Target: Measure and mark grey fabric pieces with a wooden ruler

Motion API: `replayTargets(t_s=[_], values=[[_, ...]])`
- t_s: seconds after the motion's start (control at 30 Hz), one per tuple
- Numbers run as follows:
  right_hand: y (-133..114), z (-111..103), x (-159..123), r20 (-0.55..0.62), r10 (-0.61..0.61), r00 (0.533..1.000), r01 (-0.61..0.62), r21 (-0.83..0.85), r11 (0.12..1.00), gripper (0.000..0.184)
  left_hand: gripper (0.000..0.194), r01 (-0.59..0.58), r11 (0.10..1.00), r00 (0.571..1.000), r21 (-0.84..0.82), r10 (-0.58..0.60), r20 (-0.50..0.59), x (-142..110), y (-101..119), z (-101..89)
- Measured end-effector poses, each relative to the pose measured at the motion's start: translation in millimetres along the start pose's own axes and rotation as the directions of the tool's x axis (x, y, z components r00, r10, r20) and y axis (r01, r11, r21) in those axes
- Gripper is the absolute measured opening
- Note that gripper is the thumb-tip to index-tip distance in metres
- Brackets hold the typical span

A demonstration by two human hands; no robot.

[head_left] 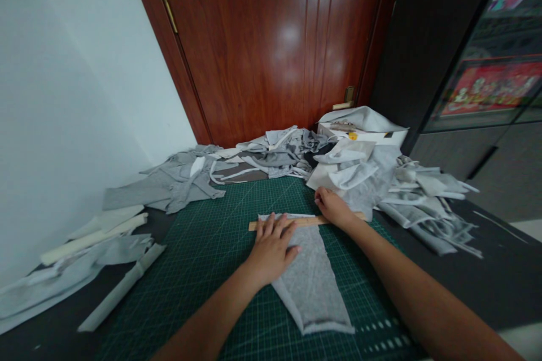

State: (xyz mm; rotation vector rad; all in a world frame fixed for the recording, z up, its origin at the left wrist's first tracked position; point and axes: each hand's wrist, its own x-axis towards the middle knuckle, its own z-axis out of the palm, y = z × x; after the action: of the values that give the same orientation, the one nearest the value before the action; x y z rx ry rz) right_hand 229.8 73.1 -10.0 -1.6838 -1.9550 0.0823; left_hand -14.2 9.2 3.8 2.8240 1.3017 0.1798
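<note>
A grey piece of cloth (313, 285) lies on the green cutting mat (203, 271), with a wooden ruler (302, 221) across its far end. My left hand (271, 251) presses down on the ruler and cloth, its fingers spread. My right hand (332, 207) is closed just beyond the ruler's right part, by the cloth's far right corner. Its fingers are curled, and whatever they may hold is hidden. A narrow strip of cloth shows past the ruler's far edge.
Grey cloth scraps (178, 177) lie along the back and left. Rolled strips (122, 287) rest at the left. On the right are a white box (381, 137) draped with cloth and a heap of cut pieces (436, 203). Behind stands a wooden door (262, 51).
</note>
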Motion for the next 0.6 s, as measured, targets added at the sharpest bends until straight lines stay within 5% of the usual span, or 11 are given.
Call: replayTargets(t_s=[0.13, 0.3, 0.43, 0.6], values=[[-17, -5, -2, -0.058, -0.057, 0.997, 0.067, 0.186, 0.980, 0.011, 0.057, -0.001, 1.000, 1.000, -0.005, 0.001, -0.002, 0, 0, -1.0], [-58, -8, -13, -0.028, -0.185, 0.982, 0.175, 0.492, 0.853, 0.004, 0.054, -0.010, 1.000, 0.999, -0.003, 0.010, -0.031, -1, 2, -3.5], [-78, -3, -23, 0.044, -0.255, 0.966, 0.203, 0.481, 0.853, 0.005, 0.053, -0.022, 1.000, 0.998, 0.003, 0.022, -0.050, -1, 3, -3.0], [-73, 0, -24, 0.070, -0.260, 0.963, 0.222, 0.341, 0.913, 0.008, 0.054, -0.017, 1.000, 0.999, 0.005, 0.017, -0.047, -1, 2, -1.9]])
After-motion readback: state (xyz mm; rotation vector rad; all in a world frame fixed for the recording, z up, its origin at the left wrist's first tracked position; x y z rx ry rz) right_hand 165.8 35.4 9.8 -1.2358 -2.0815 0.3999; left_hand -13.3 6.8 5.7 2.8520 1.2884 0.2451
